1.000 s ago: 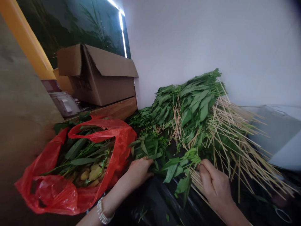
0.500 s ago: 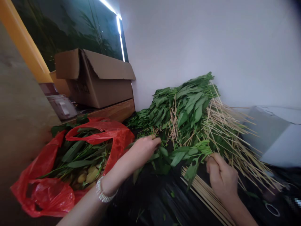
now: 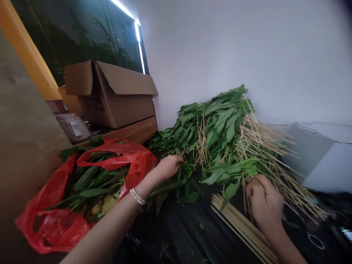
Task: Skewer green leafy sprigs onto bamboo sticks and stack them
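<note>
My left hand [image 3: 167,167] reaches into loose green leaves [image 3: 180,181] lying on the dark surface, its fingers curled among them. My right hand [image 3: 265,203] is closed on a skewer with green leaves [image 3: 229,174] threaded on it. Behind both rises a big heap of leaf-covered bamboo skewers [image 3: 225,128], their bare ends fanning out to the right. A bundle of bare bamboo skewers [image 3: 242,229] lies flat below my right hand.
A red plastic bag [image 3: 57,223] at the left holds long green leaves and yellowish pieces. A cardboard box [image 3: 115,95] stands on a wooden shelf behind it. A grey-white box [image 3: 324,157] sits at the right. A white wall backs the heap.
My left hand moved up and forward into the loose leaves. My right hand lifted the leafy skewer to the right, off the bare bundle.
</note>
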The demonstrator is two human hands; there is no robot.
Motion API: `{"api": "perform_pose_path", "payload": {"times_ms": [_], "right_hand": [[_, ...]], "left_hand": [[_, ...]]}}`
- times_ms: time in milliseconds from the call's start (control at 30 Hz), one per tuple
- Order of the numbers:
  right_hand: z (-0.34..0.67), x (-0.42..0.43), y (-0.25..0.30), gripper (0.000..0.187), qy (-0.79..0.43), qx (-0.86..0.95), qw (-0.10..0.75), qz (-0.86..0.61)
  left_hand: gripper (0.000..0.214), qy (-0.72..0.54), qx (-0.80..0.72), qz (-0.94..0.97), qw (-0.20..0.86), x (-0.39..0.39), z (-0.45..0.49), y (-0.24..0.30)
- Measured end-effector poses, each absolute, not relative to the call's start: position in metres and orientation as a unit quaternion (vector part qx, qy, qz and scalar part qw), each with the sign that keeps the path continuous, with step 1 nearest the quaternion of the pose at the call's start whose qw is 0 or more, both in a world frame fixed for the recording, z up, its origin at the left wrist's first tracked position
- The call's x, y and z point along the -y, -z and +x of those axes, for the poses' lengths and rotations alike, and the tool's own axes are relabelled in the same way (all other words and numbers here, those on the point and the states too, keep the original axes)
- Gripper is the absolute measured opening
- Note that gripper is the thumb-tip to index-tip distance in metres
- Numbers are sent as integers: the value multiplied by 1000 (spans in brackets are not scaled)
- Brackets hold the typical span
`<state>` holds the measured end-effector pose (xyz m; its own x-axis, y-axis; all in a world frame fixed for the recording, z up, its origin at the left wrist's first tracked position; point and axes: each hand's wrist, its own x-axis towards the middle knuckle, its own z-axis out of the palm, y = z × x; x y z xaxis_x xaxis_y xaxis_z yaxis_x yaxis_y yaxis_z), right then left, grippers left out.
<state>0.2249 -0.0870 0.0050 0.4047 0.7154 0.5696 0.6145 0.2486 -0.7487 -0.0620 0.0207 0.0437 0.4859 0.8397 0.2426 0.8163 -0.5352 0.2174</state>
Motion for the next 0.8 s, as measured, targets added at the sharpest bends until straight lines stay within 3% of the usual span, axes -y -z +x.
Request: {"api": "perform_pose_path", "payload": {"times_ms": [133, 267, 500, 800], "right_hand": [[223, 86, -2, 25, -59, 544, 578, -606], [221, 84, 6, 25, -51, 574, 552, -603], [210, 89, 10, 27, -52, 607, 516, -602], [192, 90, 14, 31, -61, 661, 488, -567]], "left_hand": [[23, -220, -574, 788, 28, -22, -44, -34], [19, -202, -615, 762, 21, -19, -21, -8], [14, -182, -606, 774, 17, -22, -13, 16], [14, -304, -546, 775, 94, -20, -19, 16]]}}
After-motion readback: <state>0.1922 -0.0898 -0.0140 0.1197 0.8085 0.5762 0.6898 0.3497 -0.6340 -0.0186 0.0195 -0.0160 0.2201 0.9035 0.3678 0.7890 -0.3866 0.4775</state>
